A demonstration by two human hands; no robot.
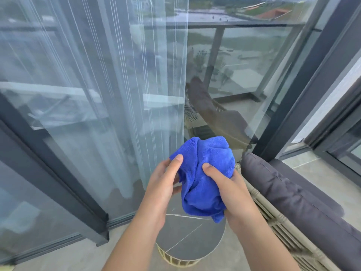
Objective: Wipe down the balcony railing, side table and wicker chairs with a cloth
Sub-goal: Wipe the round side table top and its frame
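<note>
Both grips are clamped on the cloth (205, 177): the left hand (162, 184) pinches its upper left edge with the thumb on top, and the right hand (226, 190) wraps its lower right bulk, thumb pressed into the folds. Bunched into a loose blue wad, the cloth hangs in the air between the hands, above the counter (190, 241) and clear of it.

It looks like soft, light microfibre, limp and easy to crush, with a nap that should drag a little on smooth surfaces. Nothing about it is fragile or slippery. For wiping, it would handle best folded into a flat pad and held across the back with spread fingers, not by a corner, which would let the rest trail.

Directly below sits the round, dark counter with its pale wicker base. To the right is a wicker chair (273, 218) with a grey cushion (293, 194). Beyond the glass door (244, 75) a second chair (213, 112) shows, possibly partly a reflection, and further out the railing (234, 25).
</note>
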